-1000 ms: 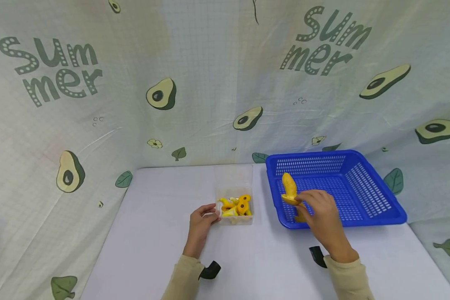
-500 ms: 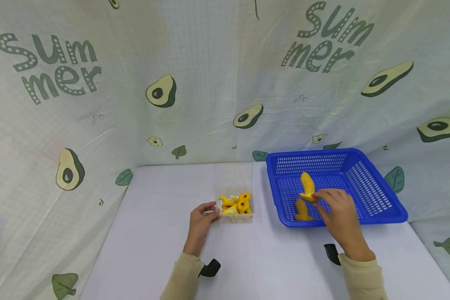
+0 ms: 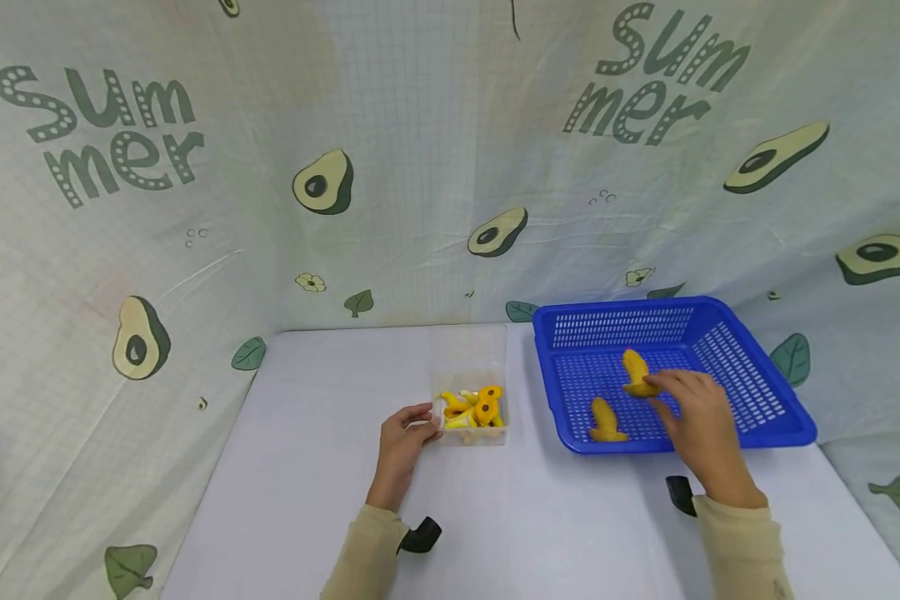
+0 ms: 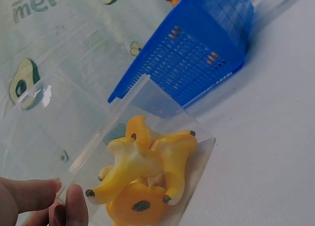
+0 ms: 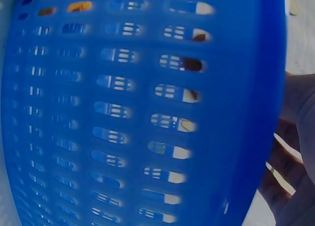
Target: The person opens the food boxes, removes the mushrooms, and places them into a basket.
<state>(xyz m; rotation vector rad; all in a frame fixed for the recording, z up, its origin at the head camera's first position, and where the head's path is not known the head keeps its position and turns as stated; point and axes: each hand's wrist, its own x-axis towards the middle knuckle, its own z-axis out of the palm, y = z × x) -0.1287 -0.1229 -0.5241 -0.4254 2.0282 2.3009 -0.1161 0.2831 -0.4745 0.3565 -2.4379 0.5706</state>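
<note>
My left hand (image 3: 405,450) pinches the left edge of a small clear plastic box (image 3: 468,438). In the left wrist view, thumb and fingers meet at the box's edge beside several yellow banana-shaped toys (image 4: 125,164) with dark tips and flared ends. Over the blue basket (image 3: 558,429), my right hand (image 3: 701,421) holds another yellow toy banana (image 3: 636,371) by its flared lower end, between thumb and fingers. A similar toy banana (image 3: 604,421) rests on the basket floor, left of that hand. The basket wall hides the held toy in the right wrist view.
A white table (image 3: 330,383) carries the box and basket, with the basket at the right. The box's transparent lid (image 3: 468,348) stands raised behind it. A curtain (image 3: 397,167) printed with avocados backs the table.
My right hand has moved right with its toy banana, further over the basket and slightly lower. The toy on the basket floor has come into fuller view. My left hand stays at the box.
</note>
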